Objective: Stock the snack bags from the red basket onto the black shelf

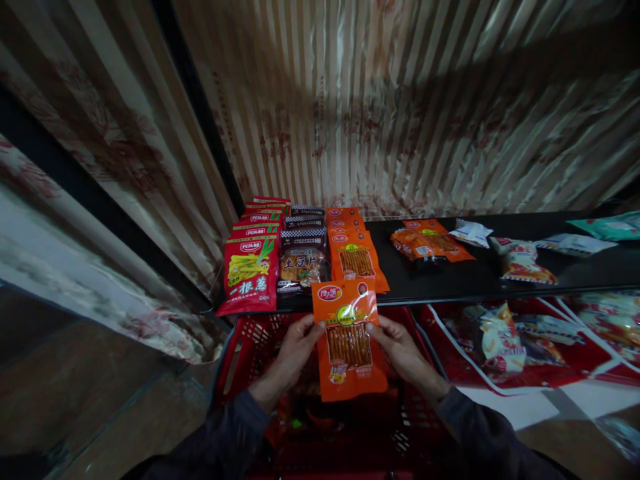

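Dark sleeves (235, 423) nearest; orange stick-snack packet (350, 347) pinched edgewise by left hand (299, 341) and right hand (399, 343), presumably for flatness; matching packets (356, 260) beyond fingertips (318, 329).

The left hand (299, 343) and right hand (400, 347) are partly hidden behind an orange snack packet (349, 347), which masks part of the front edge of the black shelf (440, 283). At the shelf's left corner, the front red packet (250, 273) covers most of those behind. At its right end, the picture's edge cuts off a teal packet (611, 225). Shadow obscures contents (320, 421), possibly packets, in the red basket (250, 330).
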The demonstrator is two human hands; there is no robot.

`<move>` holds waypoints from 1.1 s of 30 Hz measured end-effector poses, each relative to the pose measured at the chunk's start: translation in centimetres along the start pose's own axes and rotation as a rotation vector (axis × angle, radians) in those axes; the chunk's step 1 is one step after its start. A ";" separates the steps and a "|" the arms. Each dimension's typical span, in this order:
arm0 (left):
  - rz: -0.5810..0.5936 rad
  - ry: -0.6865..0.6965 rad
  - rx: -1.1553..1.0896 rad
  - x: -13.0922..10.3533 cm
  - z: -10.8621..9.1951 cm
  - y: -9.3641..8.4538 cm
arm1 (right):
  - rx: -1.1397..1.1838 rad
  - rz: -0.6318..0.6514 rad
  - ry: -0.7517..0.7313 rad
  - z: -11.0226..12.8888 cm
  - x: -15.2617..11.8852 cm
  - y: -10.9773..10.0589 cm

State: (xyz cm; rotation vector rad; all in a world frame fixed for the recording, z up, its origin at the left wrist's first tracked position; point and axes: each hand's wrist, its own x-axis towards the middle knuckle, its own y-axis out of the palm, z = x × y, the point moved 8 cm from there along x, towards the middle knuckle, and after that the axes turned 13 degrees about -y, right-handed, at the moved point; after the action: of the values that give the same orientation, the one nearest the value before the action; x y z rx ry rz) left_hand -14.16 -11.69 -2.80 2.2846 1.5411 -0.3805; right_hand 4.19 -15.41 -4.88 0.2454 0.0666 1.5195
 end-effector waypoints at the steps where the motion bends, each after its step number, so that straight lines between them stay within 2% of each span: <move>1: 0.017 0.001 0.015 -0.1 -0.2 0.1 | 0.004 -0.021 -0.001 0.2 0.2 -0.1; 6: 0.054 -0.007 0.000 -0.5 -0.6 0.4 | 0.020 -0.082 0.014 0.5 0.4 -0.6; 13: 0.026 0.000 -0.072 -0.4 -0.5 0.9 | 0.070 -0.115 0.031 0.4 -0.3 -0.6; 28: -0.117 0.008 -0.136 -0.3 -0.7 -0.2 | 0.064 0.006 0.024 0.9 -0.4 0.5; 33: -0.133 0.013 -0.196 0.0 -0.6 -0.6 | 0.068 0.058 0.065 0.1 -0.8 0.6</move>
State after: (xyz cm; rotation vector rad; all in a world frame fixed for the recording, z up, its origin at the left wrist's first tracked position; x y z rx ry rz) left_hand -14.70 -11.25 -2.36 2.0473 1.6637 -0.2379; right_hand 3.53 -16.22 -4.77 0.2541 0.1648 1.5843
